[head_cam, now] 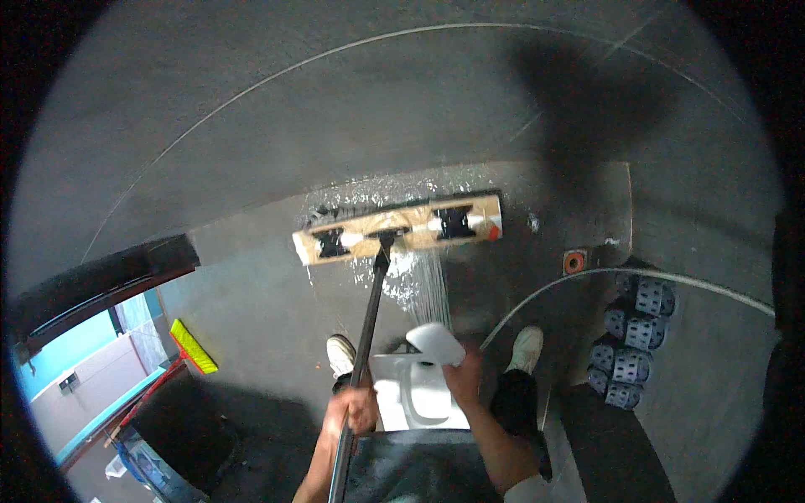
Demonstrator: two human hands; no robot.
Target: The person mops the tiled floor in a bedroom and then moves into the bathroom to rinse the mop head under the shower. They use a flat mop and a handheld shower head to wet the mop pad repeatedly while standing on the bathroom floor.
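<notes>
My left hand (353,409) is closed around the black pole (371,327) of a wide mop or broom. Its long cream-coloured head (409,227) has two black clips on top and a dark lower edge, and it sits on wet grey flooring. My right hand (464,380) grips a white shower head (436,342), partly blurred. Water jets (431,283) run from it towards the mop head. A pale hose (541,290) leads from near that hand to the right. Below the shower head is a white fixture (427,396), perhaps a toilet, partly hidden by dark clothing.
Several grey slippers with holes (632,339) are stacked at the right. Nearby is an orange ring in a square fitting (574,263). On the left, a red-handled broom with yellow-green bristles (193,347) leans by a doorway. My shoes (527,349) flank the white fixture.
</notes>
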